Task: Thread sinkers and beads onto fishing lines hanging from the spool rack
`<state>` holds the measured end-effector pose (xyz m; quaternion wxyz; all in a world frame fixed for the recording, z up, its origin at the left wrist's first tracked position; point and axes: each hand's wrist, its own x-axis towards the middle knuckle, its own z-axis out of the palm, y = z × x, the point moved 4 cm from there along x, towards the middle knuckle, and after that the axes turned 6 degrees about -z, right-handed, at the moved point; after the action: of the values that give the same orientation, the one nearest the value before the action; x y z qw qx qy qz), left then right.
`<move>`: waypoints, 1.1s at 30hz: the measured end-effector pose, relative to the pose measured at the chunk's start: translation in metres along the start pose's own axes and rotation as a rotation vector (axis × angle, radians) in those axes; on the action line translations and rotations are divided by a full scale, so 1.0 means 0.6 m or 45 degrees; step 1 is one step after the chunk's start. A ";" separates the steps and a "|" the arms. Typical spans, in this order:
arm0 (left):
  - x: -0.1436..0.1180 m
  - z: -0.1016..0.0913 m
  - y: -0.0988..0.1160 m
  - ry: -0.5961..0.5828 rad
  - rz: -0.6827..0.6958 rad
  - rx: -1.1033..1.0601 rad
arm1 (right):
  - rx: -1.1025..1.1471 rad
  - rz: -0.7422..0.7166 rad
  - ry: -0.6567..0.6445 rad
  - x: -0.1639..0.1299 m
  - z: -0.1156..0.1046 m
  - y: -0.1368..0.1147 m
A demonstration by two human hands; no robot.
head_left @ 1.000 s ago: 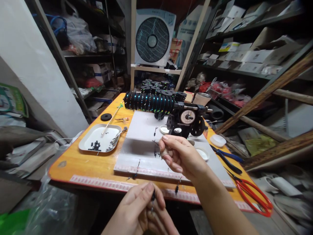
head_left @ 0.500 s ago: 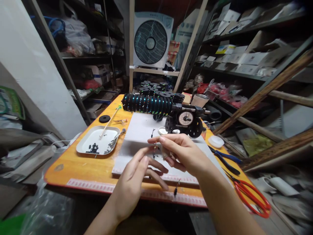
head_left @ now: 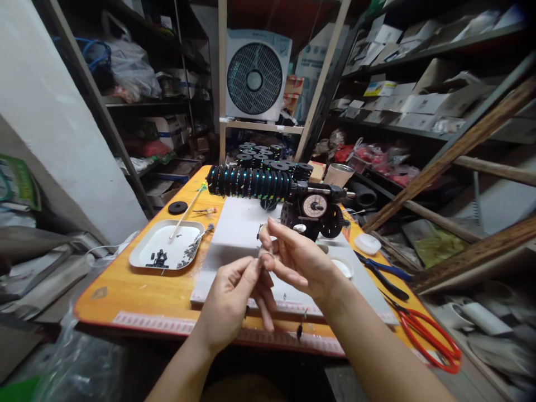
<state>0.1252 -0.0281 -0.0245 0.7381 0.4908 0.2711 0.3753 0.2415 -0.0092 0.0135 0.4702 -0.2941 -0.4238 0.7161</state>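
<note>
Your left hand (head_left: 232, 296) and right hand (head_left: 293, 259) meet above the white board (head_left: 238, 234) on the table (head_left: 138, 290), fingertips pinched together on something too small to make out.

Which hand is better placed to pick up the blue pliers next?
Right, probably. The blue pliers lie on the table's right side, nearer the right hand. The left hand sits farther left, fingertips meeting the right's over the white board.
</note>
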 end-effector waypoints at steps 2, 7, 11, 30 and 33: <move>-0.014 0.005 -0.015 0.003 -0.030 -0.069 | 0.070 -0.031 0.059 0.006 0.002 0.006; -0.051 0.019 -0.050 -0.003 -0.122 -0.238 | 0.137 -0.104 0.140 0.008 -0.002 0.006; -0.061 0.017 -0.056 0.033 -0.133 -0.318 | 0.121 -0.065 0.123 0.008 -0.005 0.005; -0.091 0.020 -0.081 -0.167 -0.287 -0.680 | 0.128 -0.093 0.083 0.007 -0.009 0.017; -0.092 0.019 -0.085 -0.198 -0.288 -0.731 | 0.130 -0.094 0.077 0.008 -0.010 0.018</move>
<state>0.1171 -0.0915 -0.0658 0.9021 0.2563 0.1495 0.3133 0.2403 -0.0051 0.0009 0.5234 -0.2752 -0.3829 0.7097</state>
